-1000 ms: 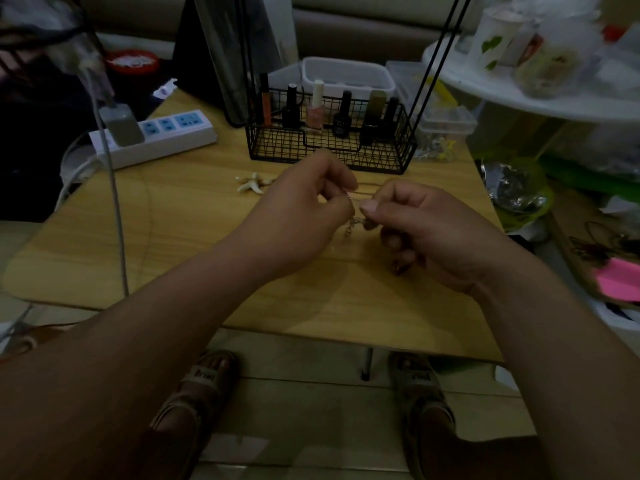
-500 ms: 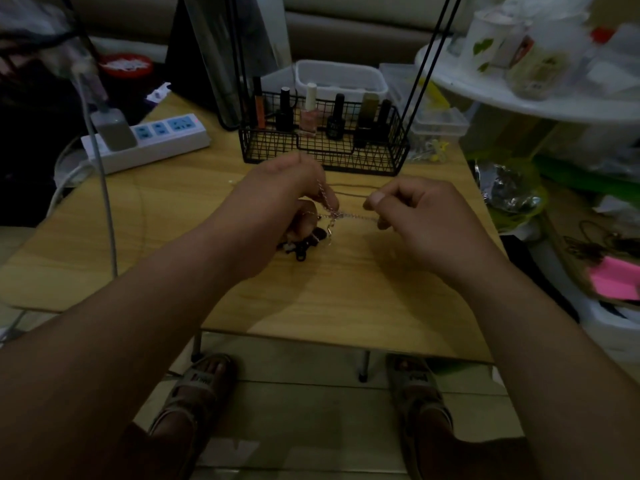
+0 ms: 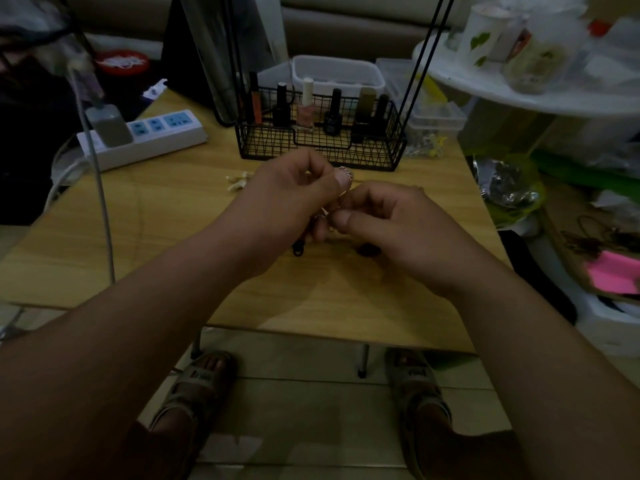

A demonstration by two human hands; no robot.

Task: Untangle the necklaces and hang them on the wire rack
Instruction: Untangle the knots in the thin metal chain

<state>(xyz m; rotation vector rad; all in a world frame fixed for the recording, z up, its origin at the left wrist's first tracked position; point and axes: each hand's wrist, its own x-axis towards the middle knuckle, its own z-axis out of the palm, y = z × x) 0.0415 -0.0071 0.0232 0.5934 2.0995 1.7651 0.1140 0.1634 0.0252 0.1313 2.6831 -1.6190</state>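
Note:
Both hands meet above the middle of the wooden table [image 3: 145, 237]. My left hand [image 3: 294, 199] pinches a thin silver necklace chain [image 3: 347, 174] between thumb and forefinger; a loop of it curls over the thumb tip. My right hand [image 3: 388, 223] pinches the same tangle just below, fingers curled. Dark pendants [image 3: 298, 249] dangle under the hands, mostly hidden. The black wire rack [image 3: 322, 147], with tall thin uprights, stands right behind the hands at the table's far side.
Nail polish bottles [image 3: 306, 105] fill the rack's basket. A white power strip [image 3: 145, 136] with a cable lies at the left. A small pale object [image 3: 237, 181] lies left of the hands. Cluttered shelf and bags crowd the right side.
The hands have come back together: half a second ago a stretch of chain was pulled taut between them, now the right hand pinches close under the left thumb.

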